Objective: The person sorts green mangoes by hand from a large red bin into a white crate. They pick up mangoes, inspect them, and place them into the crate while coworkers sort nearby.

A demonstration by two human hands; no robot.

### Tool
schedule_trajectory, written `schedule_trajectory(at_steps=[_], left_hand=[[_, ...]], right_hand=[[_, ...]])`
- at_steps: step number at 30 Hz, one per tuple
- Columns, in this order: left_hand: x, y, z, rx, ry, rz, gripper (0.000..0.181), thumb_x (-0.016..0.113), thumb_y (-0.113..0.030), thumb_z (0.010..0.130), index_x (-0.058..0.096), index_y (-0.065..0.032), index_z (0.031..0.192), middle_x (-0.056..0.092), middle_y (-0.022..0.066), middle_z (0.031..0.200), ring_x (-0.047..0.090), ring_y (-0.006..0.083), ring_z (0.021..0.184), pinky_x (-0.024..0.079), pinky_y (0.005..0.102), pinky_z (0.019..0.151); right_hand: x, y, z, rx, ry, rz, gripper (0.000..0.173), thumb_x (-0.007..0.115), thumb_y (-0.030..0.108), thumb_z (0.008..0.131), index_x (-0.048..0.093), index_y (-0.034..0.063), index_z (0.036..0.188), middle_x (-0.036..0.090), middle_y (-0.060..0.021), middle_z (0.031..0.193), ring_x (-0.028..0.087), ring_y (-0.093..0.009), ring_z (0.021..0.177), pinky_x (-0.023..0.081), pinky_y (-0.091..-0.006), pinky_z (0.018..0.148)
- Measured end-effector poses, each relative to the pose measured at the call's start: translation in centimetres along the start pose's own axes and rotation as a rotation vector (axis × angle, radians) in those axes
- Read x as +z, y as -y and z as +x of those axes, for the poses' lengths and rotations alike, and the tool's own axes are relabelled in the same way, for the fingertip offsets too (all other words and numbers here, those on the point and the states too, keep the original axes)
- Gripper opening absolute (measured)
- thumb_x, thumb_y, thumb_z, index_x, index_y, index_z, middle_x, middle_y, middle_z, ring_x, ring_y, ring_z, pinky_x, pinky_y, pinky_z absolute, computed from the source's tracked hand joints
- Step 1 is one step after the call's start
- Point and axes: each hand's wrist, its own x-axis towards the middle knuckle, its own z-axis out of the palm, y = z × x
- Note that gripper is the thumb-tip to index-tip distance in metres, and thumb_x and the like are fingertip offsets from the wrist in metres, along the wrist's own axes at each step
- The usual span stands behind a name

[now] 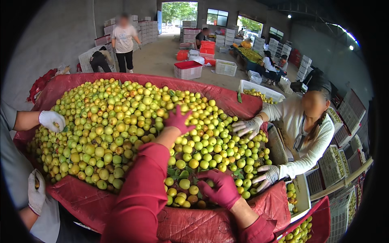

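Note:
A big heap of small yellow-green fruits (103, 130) lies on a table lined with red woven plastic sheeting (194, 223). My left hand (179, 121), in a dark pink glove, reaches over the middle of the heap with its fingers spread. Nearer the front edge, my right hand (219, 187), in a matching glove, has its fingers curved beside a green fruit (210, 183); whether it grips that fruit I cannot tell. Around both hands the fruits lie more thinly, with green leaves (182, 174) and patches of sheeting between them.
At the right, a co-worker's gloved hands (249, 126) touch the fruits. Another co-worker's white-gloved hand (52, 121) is at the heap's left edge. A white crate (263, 91) stands beyond the table; a red-lined crate (322, 218) of fruit stands at lower right. People and stacked crates fill the background.

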Motion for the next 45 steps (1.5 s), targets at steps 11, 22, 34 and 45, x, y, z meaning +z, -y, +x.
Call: schedule_trajectory(at_steps=[11,22,34,45], left_hand=[[3.1,-12.1,-7.5,0.497,0.128,0.080,0.079,0.039,-0.072,0.087,0.027,-0.0309,0.153,0.018,0.0071,0.162,0.016,0.0360,0.148,0.012,0.0767,0.106],[1.3,-3.0,0.7,0.374,-0.170,-0.440,0.024,0.059,-0.018,0.092,0.068,-0.0173,0.114,0.063,0.0088,0.126,0.061,0.0275,0.112,0.050,0.0394,0.095],[-1.4,-6.5,0.1,0.311,0.410,0.118,0.045,0.074,-0.024,0.072,0.067,-0.0117,0.116,0.065,0.0114,0.121,0.064,0.0291,0.109,0.054,0.0412,0.089],[-3.5,-7.5,-6.4,0.635,0.854,-1.167,0.079,0.071,-0.014,0.086,0.026,-0.0058,0.151,0.058,0.0149,0.124,0.058,0.0199,0.112,0.055,0.0326,0.087]], right_hand=[[-1.9,-6.4,0.7,0.027,-0.304,0.043,0.015,0.068,0.006,0.087,0.068,-0.0004,0.101,0.071,-0.0061,0.094,0.065,-0.012,0.087,0.051,-0.0263,0.078],[-2.0,-8.2,1.2,0.135,-0.328,-0.031,0.014,0.061,0.009,0.090,0.070,0.0066,0.100,0.072,-0.0127,0.088,0.069,-0.022,0.078,0.054,-0.0322,0.073],[-1.6,-8.7,0.6,0.148,-0.206,-0.117,0.024,0.063,0.008,0.081,0.069,0.0108,0.104,0.069,-0.0130,0.100,0.068,-0.030,0.085,0.054,-0.0377,0.077],[-0.1,-8.4,0.9,0.061,-0.227,-0.033,0.068,0.080,0.017,0.080,0.045,0.0119,0.139,0.061,-0.0102,0.129,0.061,-0.020,0.110,0.050,-0.0324,0.090]])
